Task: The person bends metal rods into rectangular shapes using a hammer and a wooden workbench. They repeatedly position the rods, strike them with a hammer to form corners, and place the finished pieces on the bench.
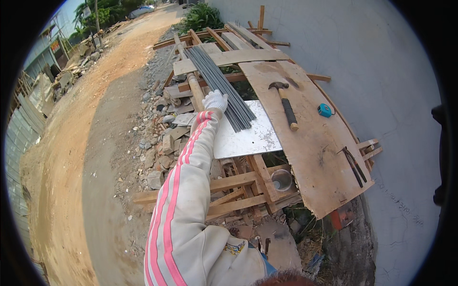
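My left hand, in a white knit glove, is at the left edge of a bundle of thin dark steel rods. Its fingers are bent over the outer rods; their tips are partly hidden. The rods lie slanting across a plank, and their near ends rest over a scuffed white board. To the right, a plywood sheet carries a claw hammer with a black and yellow handle, a teal tape measure and dark long-handled pincers. My right hand is out of the picture.
Rough timber framing supports the boards, with a round container among it. Broken bricks and rubble lie on the left, beside a dirt road. A grey wall borders the right side. Plants grow at the far end.
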`<state>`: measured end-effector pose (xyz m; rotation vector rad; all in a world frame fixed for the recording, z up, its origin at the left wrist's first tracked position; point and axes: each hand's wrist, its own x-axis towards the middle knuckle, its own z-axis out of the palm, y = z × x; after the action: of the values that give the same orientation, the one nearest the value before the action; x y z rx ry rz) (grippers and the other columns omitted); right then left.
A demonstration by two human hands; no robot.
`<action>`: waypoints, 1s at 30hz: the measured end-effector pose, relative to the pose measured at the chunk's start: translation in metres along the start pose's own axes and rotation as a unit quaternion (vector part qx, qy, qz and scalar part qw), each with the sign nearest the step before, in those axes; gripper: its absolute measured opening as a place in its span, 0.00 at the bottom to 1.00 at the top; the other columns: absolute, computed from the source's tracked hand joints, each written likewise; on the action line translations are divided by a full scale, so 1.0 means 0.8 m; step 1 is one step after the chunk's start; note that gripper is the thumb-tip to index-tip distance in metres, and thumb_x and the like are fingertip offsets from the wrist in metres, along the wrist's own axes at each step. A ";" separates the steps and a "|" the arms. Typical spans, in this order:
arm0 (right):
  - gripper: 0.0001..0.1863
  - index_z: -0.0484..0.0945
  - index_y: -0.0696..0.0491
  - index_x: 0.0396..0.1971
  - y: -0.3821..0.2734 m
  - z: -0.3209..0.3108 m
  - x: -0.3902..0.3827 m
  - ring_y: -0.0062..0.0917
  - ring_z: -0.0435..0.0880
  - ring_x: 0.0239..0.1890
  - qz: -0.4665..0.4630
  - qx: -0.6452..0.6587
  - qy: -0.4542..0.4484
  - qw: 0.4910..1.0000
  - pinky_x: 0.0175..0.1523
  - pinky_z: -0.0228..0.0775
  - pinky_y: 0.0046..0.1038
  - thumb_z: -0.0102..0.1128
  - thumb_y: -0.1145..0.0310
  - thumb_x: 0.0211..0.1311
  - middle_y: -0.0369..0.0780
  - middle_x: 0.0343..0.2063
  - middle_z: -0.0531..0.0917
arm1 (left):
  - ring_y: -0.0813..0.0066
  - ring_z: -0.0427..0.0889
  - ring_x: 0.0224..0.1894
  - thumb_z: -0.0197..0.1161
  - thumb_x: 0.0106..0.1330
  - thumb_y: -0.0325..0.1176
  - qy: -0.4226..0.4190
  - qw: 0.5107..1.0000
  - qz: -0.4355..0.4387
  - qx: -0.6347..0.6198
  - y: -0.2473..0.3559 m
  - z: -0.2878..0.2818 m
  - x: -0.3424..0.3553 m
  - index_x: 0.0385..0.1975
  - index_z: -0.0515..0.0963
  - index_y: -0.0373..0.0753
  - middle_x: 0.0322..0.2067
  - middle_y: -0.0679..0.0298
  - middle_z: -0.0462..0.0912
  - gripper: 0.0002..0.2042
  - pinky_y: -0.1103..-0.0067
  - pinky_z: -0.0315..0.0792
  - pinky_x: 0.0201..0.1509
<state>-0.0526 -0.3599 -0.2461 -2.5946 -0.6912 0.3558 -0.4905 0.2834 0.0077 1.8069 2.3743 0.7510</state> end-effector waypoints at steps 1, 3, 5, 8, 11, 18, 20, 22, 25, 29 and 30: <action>0.43 0.72 0.71 0.68 0.001 -0.001 0.001 0.52 0.79 0.66 0.003 -0.002 -0.001 1.000 0.72 0.68 0.41 0.68 0.47 0.70 0.63 0.62 0.80 | 0.47 0.86 0.60 0.58 0.76 0.56 -0.034 0.999 -0.029 -0.009 -0.006 0.011 0.013 0.57 0.81 0.41 0.56 0.49 0.87 0.25 0.53 0.74 0.66; 0.43 0.72 0.71 0.68 0.003 -0.004 0.002 0.52 0.79 0.65 0.009 0.001 0.001 1.000 0.72 0.68 0.41 0.68 0.47 0.71 0.63 0.62 0.80 | 0.47 0.86 0.60 0.58 0.76 0.54 -0.045 0.997 -0.060 -0.023 -0.014 0.032 0.030 0.58 0.81 0.41 0.55 0.49 0.88 0.23 0.53 0.74 0.66; 0.43 0.72 0.71 0.68 0.005 -0.007 0.002 0.52 0.79 0.65 0.014 -0.001 0.001 1.000 0.72 0.68 0.41 0.68 0.47 0.71 0.63 0.62 0.80 | 0.47 0.87 0.60 0.59 0.76 0.52 -0.032 0.995 -0.082 -0.050 -0.020 0.045 0.041 0.58 0.80 0.42 0.54 0.48 0.89 0.22 0.54 0.75 0.66; 0.43 0.72 0.71 0.68 0.007 -0.011 0.000 0.52 0.79 0.65 0.027 -0.006 0.002 1.000 0.72 0.68 0.41 0.68 0.47 0.71 0.63 0.62 0.80 | 0.46 0.87 0.59 0.60 0.75 0.50 0.007 0.991 -0.104 -0.085 -0.029 0.053 0.051 0.59 0.81 0.44 0.53 0.47 0.89 0.21 0.57 0.77 0.64; 0.42 0.72 0.71 0.68 0.009 -0.013 -0.005 0.52 0.79 0.65 0.038 -0.010 -0.001 0.999 0.72 0.68 0.42 0.68 0.47 0.71 0.63 0.62 0.80 | 0.44 0.87 0.59 0.62 0.72 0.50 0.011 0.989 -0.091 -0.119 -0.041 0.051 0.058 0.60 0.82 0.43 0.54 0.44 0.89 0.23 0.57 0.78 0.64; 0.42 0.72 0.71 0.68 0.014 -0.015 -0.009 0.52 0.79 0.65 0.048 -0.010 0.000 0.999 0.71 0.68 0.42 0.67 0.47 0.72 0.63 0.62 0.80 | 0.45 0.87 0.59 0.75 0.56 0.55 -0.029 0.987 -0.089 -0.129 -0.066 0.043 0.093 0.58 0.83 0.34 0.55 0.43 0.88 0.35 0.60 0.79 0.64; 0.42 0.72 0.71 0.68 0.017 -0.016 -0.011 0.52 0.79 0.65 0.048 -0.010 0.002 0.999 0.71 0.68 0.42 0.67 0.47 0.72 0.63 0.62 0.80 | 0.44 0.87 0.60 0.75 0.57 0.55 -0.031 0.986 -0.094 -0.132 -0.071 0.048 0.098 0.57 0.83 0.34 0.55 0.43 0.88 0.34 0.60 0.79 0.64; 0.42 0.72 0.71 0.68 0.021 -0.018 -0.013 0.52 0.79 0.65 0.050 -0.006 0.001 0.999 0.71 0.68 0.42 0.67 0.47 0.73 0.63 0.62 0.80 | 0.43 0.86 0.60 0.74 0.57 0.55 -0.042 0.985 -0.101 -0.135 -0.073 0.055 0.100 0.57 0.84 0.34 0.55 0.42 0.88 0.34 0.60 0.78 0.65; 0.41 0.72 0.71 0.68 0.022 -0.018 -0.014 0.52 0.79 0.65 0.064 -0.002 0.004 0.998 0.71 0.68 0.42 0.66 0.47 0.73 0.63 0.62 0.80 | 0.41 0.86 0.60 0.66 0.64 0.48 -0.029 0.993 -0.042 -0.102 -0.076 0.056 0.100 0.56 0.84 0.33 0.55 0.40 0.87 0.27 0.60 0.78 0.65; 0.41 0.72 0.71 0.68 0.026 -0.020 -0.016 0.52 0.79 0.65 0.070 0.003 0.002 0.998 0.71 0.68 0.42 0.66 0.47 0.73 0.62 0.62 0.80 | 0.42 0.86 0.60 0.64 0.66 0.43 -0.053 0.996 -0.052 -0.050 -0.066 0.040 0.093 0.55 0.84 0.33 0.55 0.39 0.87 0.24 0.59 0.78 0.65; 0.41 0.72 0.71 0.68 0.029 -0.021 -0.017 0.52 0.79 0.65 0.068 0.004 0.004 0.998 0.71 0.68 0.42 0.66 0.47 0.74 0.62 0.62 0.80 | 0.42 0.86 0.60 0.64 0.66 0.43 -0.043 0.996 -0.060 -0.041 -0.061 0.035 0.088 0.55 0.84 0.33 0.55 0.39 0.87 0.23 0.59 0.78 0.65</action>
<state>-0.0486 -0.3907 -0.2401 -2.6418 -0.5097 0.3882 -0.5465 0.3479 -0.0207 1.6161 2.3374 0.7297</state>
